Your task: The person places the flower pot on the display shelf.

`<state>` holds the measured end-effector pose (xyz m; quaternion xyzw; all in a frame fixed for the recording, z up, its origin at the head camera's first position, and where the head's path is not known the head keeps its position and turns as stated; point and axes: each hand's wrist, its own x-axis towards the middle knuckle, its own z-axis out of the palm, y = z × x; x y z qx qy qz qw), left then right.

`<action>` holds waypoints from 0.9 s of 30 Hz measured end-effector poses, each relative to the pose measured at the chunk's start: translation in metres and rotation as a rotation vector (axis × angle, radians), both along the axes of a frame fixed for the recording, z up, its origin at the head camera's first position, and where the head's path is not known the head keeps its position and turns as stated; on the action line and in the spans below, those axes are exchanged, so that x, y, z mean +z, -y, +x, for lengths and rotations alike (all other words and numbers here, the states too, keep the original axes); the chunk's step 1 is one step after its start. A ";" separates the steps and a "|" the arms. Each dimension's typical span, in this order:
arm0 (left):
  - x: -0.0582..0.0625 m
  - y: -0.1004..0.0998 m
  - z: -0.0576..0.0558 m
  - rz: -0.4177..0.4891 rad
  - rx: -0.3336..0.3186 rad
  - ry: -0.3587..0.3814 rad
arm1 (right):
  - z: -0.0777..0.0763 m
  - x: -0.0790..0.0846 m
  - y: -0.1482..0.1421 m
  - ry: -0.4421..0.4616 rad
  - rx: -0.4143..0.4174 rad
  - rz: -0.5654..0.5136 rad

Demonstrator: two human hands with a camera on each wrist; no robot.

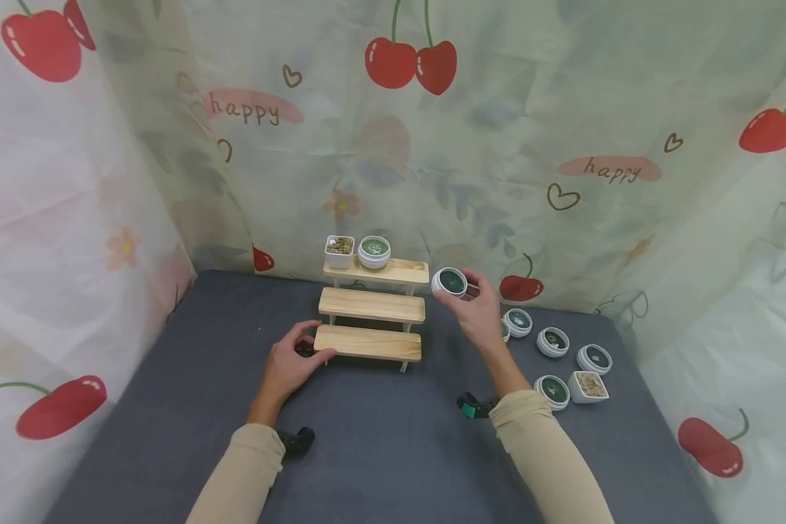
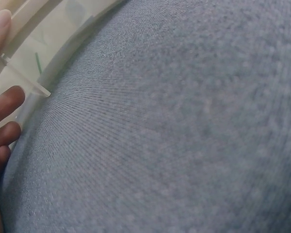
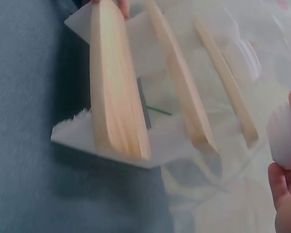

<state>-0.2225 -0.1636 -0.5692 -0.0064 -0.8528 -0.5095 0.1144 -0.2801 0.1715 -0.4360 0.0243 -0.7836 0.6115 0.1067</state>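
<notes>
A three-step wooden display stand (image 1: 372, 342) stands near the back of the table. My left hand (image 1: 290, 360) grips the left end of its lowest board, thumb at the front edge and fingers round behind. My right hand (image 1: 477, 309) holds a round white pot (image 1: 450, 282) with dark green contents, in the air just right of the top board. In the right wrist view that pot (image 3: 283, 138) shows only its white side, beside the fingers. On the top board sit a square white pot (image 1: 339, 252) with brownish bits and a round white pot (image 1: 374, 252) with green contents.
To the right stand several round white pots, among them a near one (image 1: 552, 392) and a far one (image 1: 518, 322), with a square white pot (image 1: 588, 387) of pale bits. Cherry-printed cloth (image 1: 393, 160) hangs behind and beside the dark table (image 1: 367, 451).
</notes>
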 end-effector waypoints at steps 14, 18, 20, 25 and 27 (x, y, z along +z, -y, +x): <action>0.000 0.002 0.000 -0.004 -0.002 -0.008 | -0.042 -0.001 0.060 -0.103 -0.009 -0.091; -0.001 0.001 0.001 0.002 0.005 0.013 | -0.048 -0.001 0.070 -0.114 0.004 -0.061; -0.001 0.001 0.001 -0.001 0.007 0.020 | -0.051 -0.002 0.073 -0.116 0.004 -0.048; -0.002 0.001 -0.001 0.000 0.006 0.001 | -0.053 -0.004 0.077 -0.143 -0.017 -0.032; -0.002 0.001 -0.002 0.002 0.007 -0.007 | -0.054 -0.005 0.077 -0.159 -0.020 -0.025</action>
